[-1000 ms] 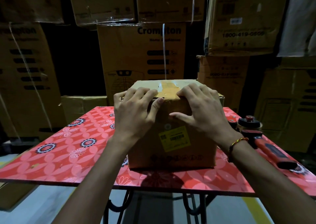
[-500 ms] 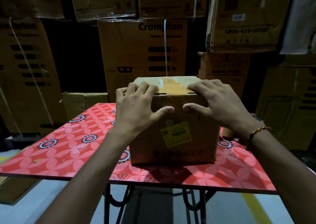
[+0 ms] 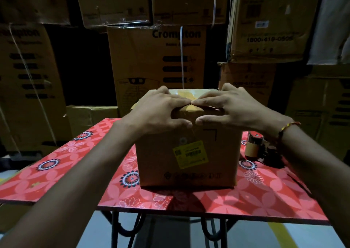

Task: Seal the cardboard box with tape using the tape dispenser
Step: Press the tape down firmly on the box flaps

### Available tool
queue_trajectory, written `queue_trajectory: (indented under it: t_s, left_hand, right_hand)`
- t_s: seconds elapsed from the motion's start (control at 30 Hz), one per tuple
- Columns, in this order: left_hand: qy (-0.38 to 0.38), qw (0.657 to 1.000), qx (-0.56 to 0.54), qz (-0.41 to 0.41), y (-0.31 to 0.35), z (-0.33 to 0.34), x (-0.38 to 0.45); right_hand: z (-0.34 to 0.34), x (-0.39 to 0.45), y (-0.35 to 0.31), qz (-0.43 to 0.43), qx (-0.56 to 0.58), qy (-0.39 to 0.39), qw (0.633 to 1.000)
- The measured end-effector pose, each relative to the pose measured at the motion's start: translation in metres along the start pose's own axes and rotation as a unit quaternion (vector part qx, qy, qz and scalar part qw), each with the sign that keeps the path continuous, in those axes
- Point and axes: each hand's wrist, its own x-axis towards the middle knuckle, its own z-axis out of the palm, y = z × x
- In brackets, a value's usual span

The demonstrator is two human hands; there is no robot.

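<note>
A cardboard box stands upright near the middle of a red floral-patterned surface, its closed top crossed by a strip of tan tape that runs over the near edge. A yellow barcode label is stuck at a tilt on the box's near face. Both bare hands press down on the near top edge: the left hand lies flat over the left half, the right hand over the right half, fingers spread and draped over the edge, neither closed around anything. Their index fingertips meet on the tape and the two thumbs nearly touch just below, on the front face. A red and yellow thread bracelet circles the right wrist. The tape dispenser, red and black with a tan roll, rests on the surface just to the right of the box, partly hidden behind the right forearm. Behind the surface, large brown cartons are stacked high in dim light, one printed "Crompton".
</note>
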Motion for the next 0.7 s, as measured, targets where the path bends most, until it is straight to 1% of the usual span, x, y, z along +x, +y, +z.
queue_trajectory:
  t_s: [0.1, 0.23, 0.33, 0.43, 0.5, 0.57, 0.63, 0.7]
  left_hand:
    - [-0.063, 0.998, 0.017, -0.001, -0.01, -0.004, 0.012]
    - [-0.109, 0.993, 0.039, -0.007, -0.012, 0.001, 0.017]
    - [-0.112, 0.993, 0.025, -0.023, -0.007, 0.001, 0.015]
    - [-0.115, 0.992, 0.012, -0.041, -0.005, -0.001, 0.015]
    - [-0.11, 0.993, 0.004, -0.039, -0.006, 0.002, 0.016]
    - [-0.103, 0.994, 0.002, -0.028, -0.007, 0.003, 0.016]
    - [-0.119, 0.992, 0.009, -0.036, -0.006, 0.001, 0.016]
    - [-0.134, 0.989, 0.014, -0.053, -0.006, 0.0, 0.016]
  right_hand:
    - [-0.002, 0.013, -0.001, 0.0, -0.001, -0.015, 1.0]
    - [0.001, 0.024, 0.002, 0.019, 0.02, -0.037, 0.999]
    - [0.003, 0.027, -0.001, 0.034, -0.003, -0.05, 0.998]
    - [0.009, 0.025, -0.004, 0.028, -0.063, -0.029, 0.997]
    - [0.013, 0.021, -0.004, 0.005, -0.087, -0.008, 0.996]
    - [0.017, 0.016, -0.002, -0.04, -0.101, 0.019, 0.994]
    - [0.018, 0.015, -0.002, -0.057, -0.098, 0.033, 0.993]
    - [0.016, 0.016, -0.004, -0.035, -0.066, 0.028, 0.997]
